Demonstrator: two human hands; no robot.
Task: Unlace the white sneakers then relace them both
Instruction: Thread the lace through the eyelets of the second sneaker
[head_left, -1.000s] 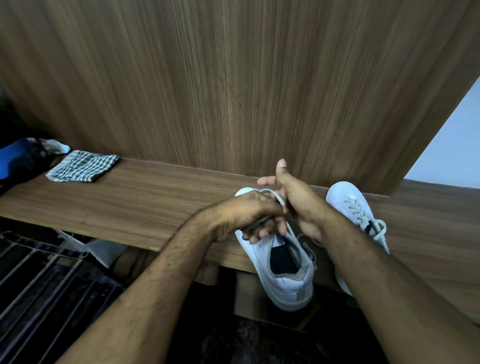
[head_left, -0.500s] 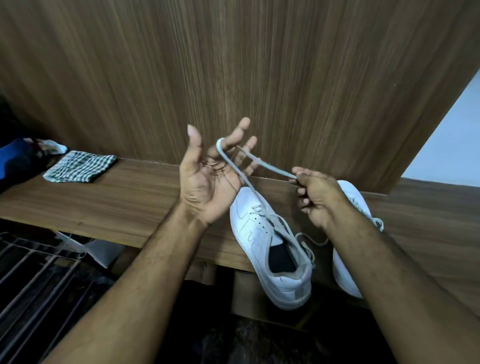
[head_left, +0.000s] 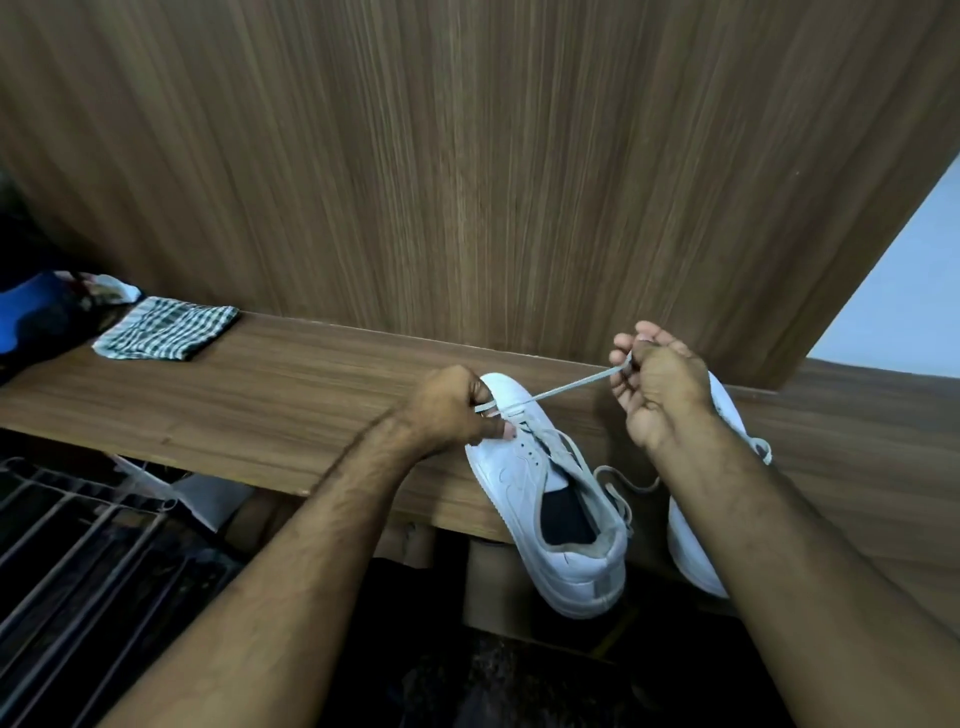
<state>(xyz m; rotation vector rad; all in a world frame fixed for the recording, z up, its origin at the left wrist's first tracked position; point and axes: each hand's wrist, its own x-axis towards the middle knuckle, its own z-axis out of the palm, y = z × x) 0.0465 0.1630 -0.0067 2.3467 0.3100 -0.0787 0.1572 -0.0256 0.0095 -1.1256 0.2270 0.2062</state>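
Two white sneakers stand on a wooden shelf, heels hanging over its front edge. The left sneaker has its tongue open and its dark inside showing. My left hand sits at its toe end and pinches a white lace near the lowest eyelets. From there the lace runs taut up and to the right into my right hand, which pinches its other part. My right forearm hides most of the right sneaker; a bit of its tied lace shows at the arm's right side.
A folded green-checked cloth lies at the shelf's left end, beside blue and dark items. A tall wooden panel rises behind the shelf. A metal rack stands below at the left.
My left hand has dropped from its raised, open-palm pose down to the sneaker's toe and now pinches the lace. My right hand moved up and right, pulling the lace taut.
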